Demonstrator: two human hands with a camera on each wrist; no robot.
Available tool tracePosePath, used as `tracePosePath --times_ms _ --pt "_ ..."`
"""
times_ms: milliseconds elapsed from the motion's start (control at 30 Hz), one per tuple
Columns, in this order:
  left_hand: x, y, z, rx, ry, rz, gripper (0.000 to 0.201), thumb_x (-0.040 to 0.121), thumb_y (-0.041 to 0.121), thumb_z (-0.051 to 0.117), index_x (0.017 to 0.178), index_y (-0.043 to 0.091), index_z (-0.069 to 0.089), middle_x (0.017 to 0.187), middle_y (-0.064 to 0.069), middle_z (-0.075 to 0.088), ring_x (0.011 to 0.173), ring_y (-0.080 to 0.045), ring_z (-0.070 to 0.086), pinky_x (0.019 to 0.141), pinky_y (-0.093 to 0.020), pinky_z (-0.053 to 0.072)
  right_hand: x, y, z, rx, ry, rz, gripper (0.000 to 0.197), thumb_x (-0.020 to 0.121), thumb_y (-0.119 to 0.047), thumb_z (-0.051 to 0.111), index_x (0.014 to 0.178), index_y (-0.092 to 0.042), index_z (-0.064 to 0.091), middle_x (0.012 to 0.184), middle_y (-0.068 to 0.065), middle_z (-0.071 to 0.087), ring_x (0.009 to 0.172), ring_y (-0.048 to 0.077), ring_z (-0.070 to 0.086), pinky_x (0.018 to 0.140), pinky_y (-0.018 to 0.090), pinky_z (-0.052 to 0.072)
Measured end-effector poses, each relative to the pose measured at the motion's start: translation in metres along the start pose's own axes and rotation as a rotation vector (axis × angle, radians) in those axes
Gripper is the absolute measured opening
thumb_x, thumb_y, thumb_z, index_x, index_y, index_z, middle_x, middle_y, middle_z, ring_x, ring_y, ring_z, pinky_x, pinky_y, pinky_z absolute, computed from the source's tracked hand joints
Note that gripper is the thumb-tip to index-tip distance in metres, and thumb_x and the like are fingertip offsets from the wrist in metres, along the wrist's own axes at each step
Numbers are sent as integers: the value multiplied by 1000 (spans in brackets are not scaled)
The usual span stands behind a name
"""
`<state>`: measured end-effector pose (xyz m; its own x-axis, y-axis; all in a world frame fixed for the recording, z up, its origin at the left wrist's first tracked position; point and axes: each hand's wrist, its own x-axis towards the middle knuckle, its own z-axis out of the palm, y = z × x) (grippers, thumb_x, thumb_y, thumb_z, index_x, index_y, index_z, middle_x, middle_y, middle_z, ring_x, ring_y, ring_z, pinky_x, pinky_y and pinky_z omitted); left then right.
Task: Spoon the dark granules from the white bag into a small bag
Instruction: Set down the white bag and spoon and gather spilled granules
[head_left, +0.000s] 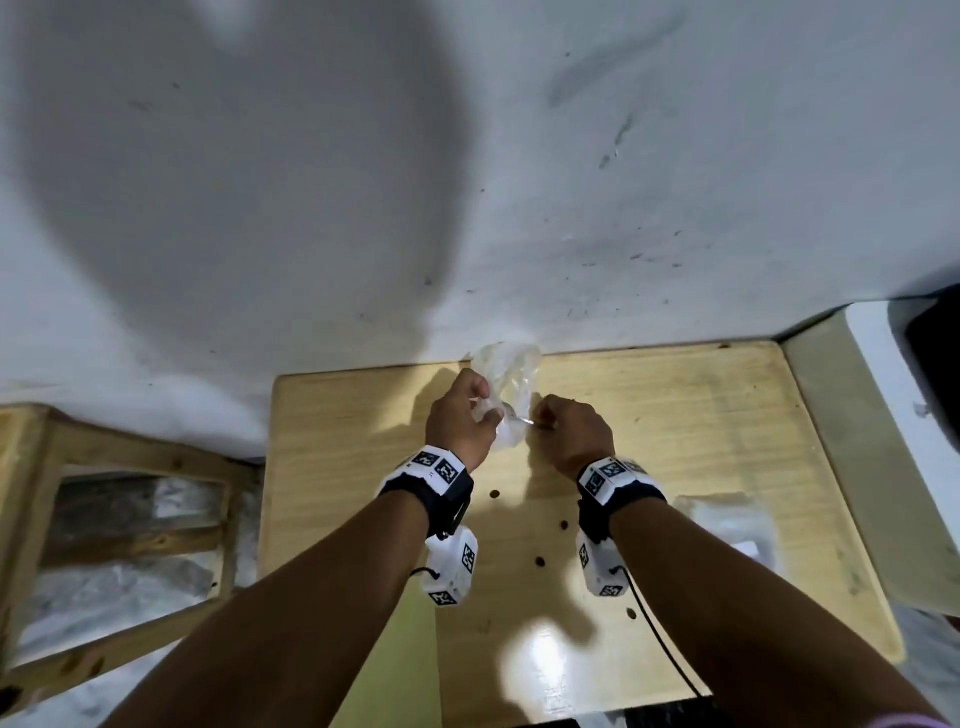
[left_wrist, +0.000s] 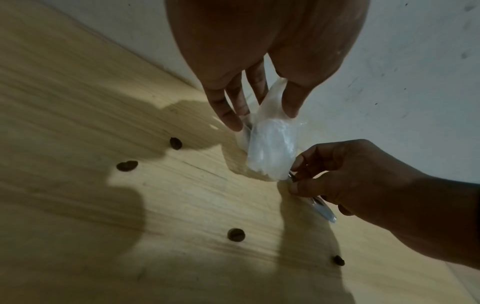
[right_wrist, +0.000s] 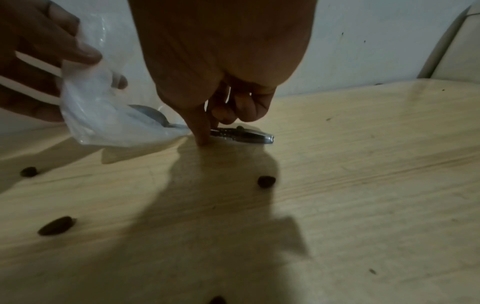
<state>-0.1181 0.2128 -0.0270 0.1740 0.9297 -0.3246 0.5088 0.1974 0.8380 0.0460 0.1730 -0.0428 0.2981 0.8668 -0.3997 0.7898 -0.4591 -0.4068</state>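
A small clear plastic bag (head_left: 506, 374) hangs just above the far middle of the wooden table (head_left: 701, 415). My left hand (head_left: 470, 410) pinches its upper part between thumb and fingers (left_wrist: 233, 121). My right hand (head_left: 566, 426) pinches the handle of a metal spoon (right_wrist: 244, 135) low over the table. The spoon's bowl sits inside the bag (right_wrist: 98, 102), seen through the plastic. In the left wrist view the bag (left_wrist: 272, 150) looks pale throughout and the spoon's handle end (left_wrist: 322, 209) sticks out behind my right hand (left_wrist: 350, 179). No white bag is in view.
Several dark beans (head_left: 540, 561) lie scattered on the table near my wrists, such as one bean (left_wrist: 235, 234) and another (right_wrist: 266, 181). A flat clear plastic pack (head_left: 727, 525) lies at the table's right. A wooden frame (head_left: 130, 493) stands left of the table. The wall (head_left: 467, 182) rises close behind.
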Motion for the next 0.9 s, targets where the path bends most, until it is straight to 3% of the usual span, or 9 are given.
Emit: tracePosePath --times_ms 200,300,367,433,533,667,733,833,900 --pt "2 3 2 -43 110 16 29 83 9 73 87 26 50 88 11 57 85 -17 58 76 -25 47 -5 16 -23 91 -51 -99 14 86 -23 61 92 -30 72 96 -3 73 89 21 66 76 30 53" --pt "0 3 0 -62 165 1 29 83 10 73 87 26 50 85 8 58 74 -16 57 65 -14 42 -8 37 -40 180 39 -82 18 85 -17 63 81 -34 66 87 -10 68 82 14 60 73 28 49" --pt "-2 3 0 -68 186 -35 26 83 12 73 89 25 51 87 5 60 72 -18 59 59 -8 38 -9 55 -46 272 131 -24 22 81 -15 65 74 -36 63 83 -9 70 74 15 60 72 32 53" --pt "-6 2 -1 -70 210 -70 22 84 15 71 91 23 52 92 2 62 73 -21 61 58 -11 39 -11 69 -52 322 164 43 15 80 -16 67 78 -31 68 81 -6 71 70 18 60 72 37 56" --pt "-15 -2 -2 -92 241 -90 19 86 19 70 93 22 53 100 -3 65 73 -25 64 63 -22 46 -9 83 -52 335 145 157 11 85 -16 65 88 -24 71 89 1 72 85 25 66 75 33 53" --pt "-26 -9 -2 -110 296 -114 17 88 20 69 96 20 54 102 -3 65 67 -16 61 60 -22 43 -6 94 -42 287 73 277 19 90 -15 60 104 -16 72 105 11 72 100 33 65 77 28 46" --pt "-30 -14 -2 -122 311 -123 17 88 20 68 97 20 54 103 -3 65 64 -14 61 63 -26 46 -6 96 -37 291 53 294 13 89 -14 63 99 -16 71 102 12 72 101 33 65 80 29 48" --pt "-34 -18 -4 -114 339 -111 14 90 21 64 97 26 54 106 -1 65 63 -21 64 71 -36 54 -8 96 -30 308 69 313 8 86 -15 67 83 -23 67 86 6 69 94 31 67 80 32 53" --pt "-37 -19 -5 -94 350 -95 11 92 21 61 98 28 55 106 1 65 63 -18 64 71 -35 53 -10 95 -28 285 94 318 7 85 -18 68 81 -24 67 86 6 70 90 30 67 79 34 55"
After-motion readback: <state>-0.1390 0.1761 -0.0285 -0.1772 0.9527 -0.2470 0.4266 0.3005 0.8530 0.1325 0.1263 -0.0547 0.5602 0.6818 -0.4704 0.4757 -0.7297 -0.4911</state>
